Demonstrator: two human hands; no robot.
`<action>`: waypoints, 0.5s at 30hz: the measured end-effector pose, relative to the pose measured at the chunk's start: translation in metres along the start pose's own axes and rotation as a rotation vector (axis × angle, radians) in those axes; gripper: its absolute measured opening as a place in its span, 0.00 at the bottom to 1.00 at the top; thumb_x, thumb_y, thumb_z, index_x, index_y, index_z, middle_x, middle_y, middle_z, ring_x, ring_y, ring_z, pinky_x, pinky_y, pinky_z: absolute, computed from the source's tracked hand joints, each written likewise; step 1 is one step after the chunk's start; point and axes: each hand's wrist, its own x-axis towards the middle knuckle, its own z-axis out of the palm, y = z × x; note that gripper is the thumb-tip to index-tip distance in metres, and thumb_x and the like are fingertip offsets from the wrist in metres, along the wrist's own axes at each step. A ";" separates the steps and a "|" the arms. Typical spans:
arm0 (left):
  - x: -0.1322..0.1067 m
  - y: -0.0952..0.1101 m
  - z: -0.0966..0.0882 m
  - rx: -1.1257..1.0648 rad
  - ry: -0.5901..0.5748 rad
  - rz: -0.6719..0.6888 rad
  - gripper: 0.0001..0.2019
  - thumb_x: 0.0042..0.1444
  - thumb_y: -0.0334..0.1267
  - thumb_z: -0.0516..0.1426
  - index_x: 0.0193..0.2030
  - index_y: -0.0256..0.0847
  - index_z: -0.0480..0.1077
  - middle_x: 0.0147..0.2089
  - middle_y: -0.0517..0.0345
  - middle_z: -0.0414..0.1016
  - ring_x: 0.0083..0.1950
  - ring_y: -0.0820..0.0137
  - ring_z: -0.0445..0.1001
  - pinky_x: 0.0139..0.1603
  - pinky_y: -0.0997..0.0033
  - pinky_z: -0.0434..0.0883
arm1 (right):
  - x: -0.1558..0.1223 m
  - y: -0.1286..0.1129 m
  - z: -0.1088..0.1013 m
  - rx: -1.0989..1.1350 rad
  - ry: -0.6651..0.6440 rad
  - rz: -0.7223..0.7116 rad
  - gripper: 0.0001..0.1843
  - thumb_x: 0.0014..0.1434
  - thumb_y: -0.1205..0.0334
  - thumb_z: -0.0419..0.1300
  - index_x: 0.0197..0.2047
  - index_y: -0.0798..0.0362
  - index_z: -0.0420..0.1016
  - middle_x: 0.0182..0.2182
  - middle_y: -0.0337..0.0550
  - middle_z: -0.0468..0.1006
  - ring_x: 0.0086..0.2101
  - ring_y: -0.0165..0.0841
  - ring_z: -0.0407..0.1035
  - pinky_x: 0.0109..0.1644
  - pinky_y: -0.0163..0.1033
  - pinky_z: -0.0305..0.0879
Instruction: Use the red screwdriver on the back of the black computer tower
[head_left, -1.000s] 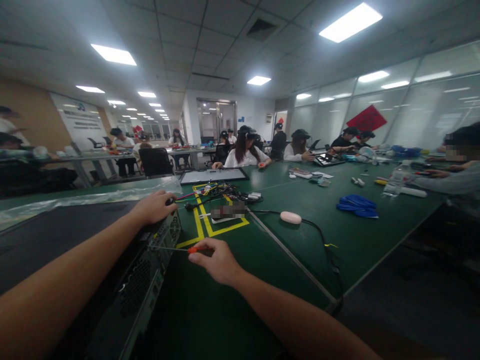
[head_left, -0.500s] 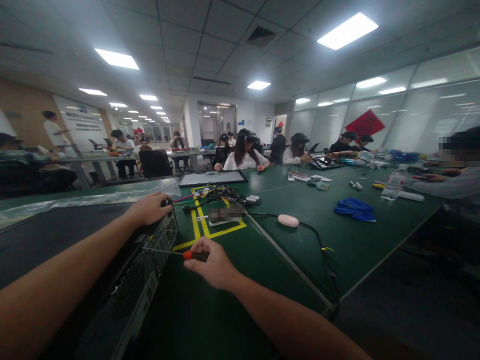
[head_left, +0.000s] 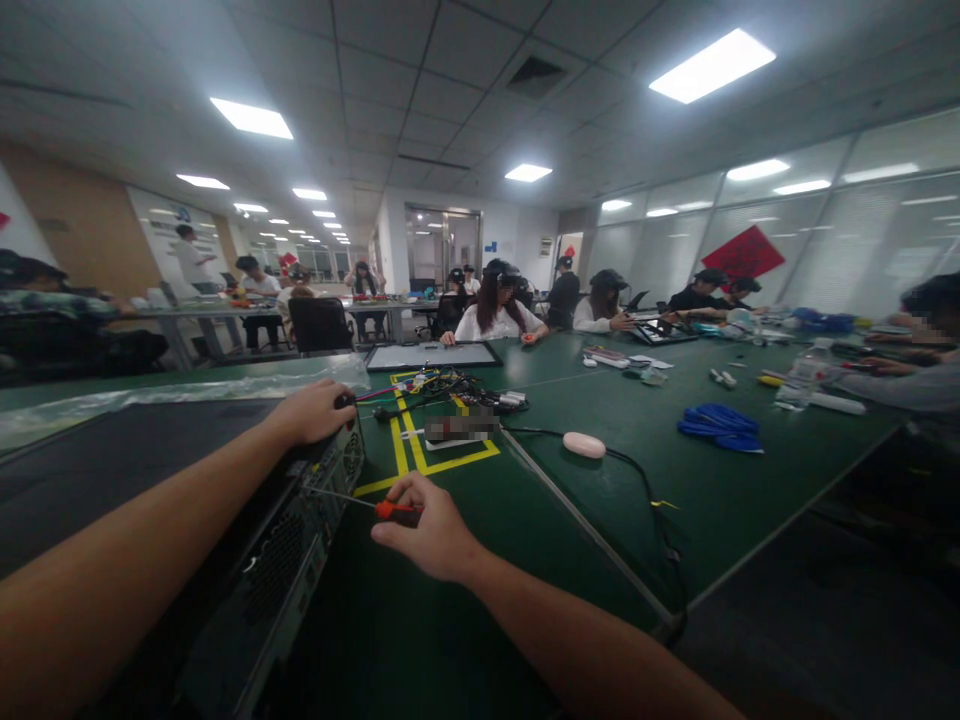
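A black computer case (head_left: 247, 590) lies on its side at the left of the green table (head_left: 465, 620). My left hand (head_left: 315, 412) rests on the case's far top corner, fingers curled over the edge. My right hand (head_left: 424, 530) is closed on a screwdriver (head_left: 367, 503) with a red and black handle. Its thin shaft points left, and the tip meets the rear panel of the case near a vent grille.
Beyond the case, yellow tape marks a square holding loose cables (head_left: 442, 385) and a small box. A pink oval device (head_left: 584, 445) with a black cord, blue gloves (head_left: 718, 425), a flat panel (head_left: 431, 355) and a water bottle (head_left: 802, 372) lie further off. Several people sit around the tables.
The view has shifted slightly. Both hands stay where they were, with the screwdriver still at the case's rear panel.
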 end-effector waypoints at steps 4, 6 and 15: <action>-0.003 0.004 -0.002 -0.038 0.010 -0.032 0.37 0.62 0.53 0.46 0.68 0.29 0.71 0.65 0.34 0.76 0.66 0.48 0.75 0.69 0.55 0.68 | 0.002 0.001 0.000 0.002 0.003 -0.009 0.15 0.53 0.67 0.75 0.40 0.50 0.75 0.31 0.31 0.77 0.33 0.31 0.71 0.41 0.36 0.65; -0.004 0.004 -0.002 -0.093 0.052 -0.061 0.42 0.64 0.55 0.44 0.76 0.25 0.59 0.68 0.31 0.74 0.69 0.47 0.73 0.70 0.53 0.67 | 0.003 0.002 0.001 0.006 0.005 -0.013 0.14 0.54 0.67 0.74 0.40 0.50 0.75 0.31 0.31 0.77 0.34 0.32 0.72 0.43 0.37 0.67; 0.000 -0.003 0.004 -0.115 0.062 -0.004 0.36 0.66 0.60 0.42 0.60 0.33 0.75 0.60 0.36 0.80 0.62 0.49 0.78 0.66 0.53 0.71 | 0.001 -0.001 0.001 0.004 -0.002 -0.021 0.13 0.55 0.67 0.74 0.40 0.50 0.74 0.31 0.31 0.78 0.34 0.31 0.72 0.45 0.37 0.67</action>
